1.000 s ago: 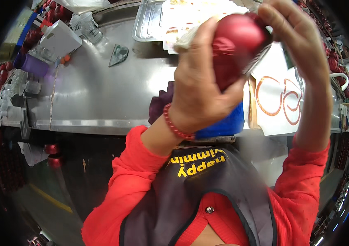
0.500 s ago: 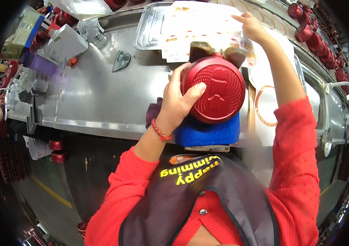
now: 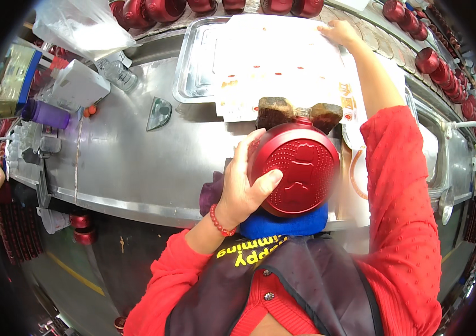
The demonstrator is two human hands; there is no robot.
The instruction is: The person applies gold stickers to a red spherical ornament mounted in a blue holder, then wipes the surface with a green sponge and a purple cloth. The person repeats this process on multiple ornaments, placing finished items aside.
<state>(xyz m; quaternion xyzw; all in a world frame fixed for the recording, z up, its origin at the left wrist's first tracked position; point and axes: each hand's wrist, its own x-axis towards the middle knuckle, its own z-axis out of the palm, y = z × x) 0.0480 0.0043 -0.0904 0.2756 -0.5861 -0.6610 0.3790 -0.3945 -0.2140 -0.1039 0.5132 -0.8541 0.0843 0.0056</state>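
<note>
A round red metal pot (image 3: pixel 305 168) rests bottom-up, its dotted, embossed base facing me. My left hand (image 3: pixel 247 190) grips its left side, thumb on the base and fingers around the wall. Under the pot's near side lies a blue cloth pad (image 3: pixel 288 222). Two worn dark blocks (image 3: pixel 274 113) flank a small fitting at its far side. Beyond them, glossy white printed sheets (image 3: pixel 283 61) with small red and orange marks overlap a clear tray. At their far right corner, my right hand (image 3: pixel 339 32) has its fingers closed on a sheet edge; glare hides the fingertips partly.
The clear tray (image 3: pixel 190 73) sits under the sheets on the steel bench (image 3: pixel 120 129). Leftward are a glass piece (image 3: pixel 159 113), a clear jar (image 3: pixel 119 75), a white box (image 3: pixel 81 84) and a purple cup (image 3: pixel 50 113). Several red pots (image 3: pixel 165 8) line the far ledge.
My right hand has gone from a pointing finger over the sheets to closed fingers at their corner. The view has shifted, so the bench sits lower. My left hand keeps its hold.
</note>
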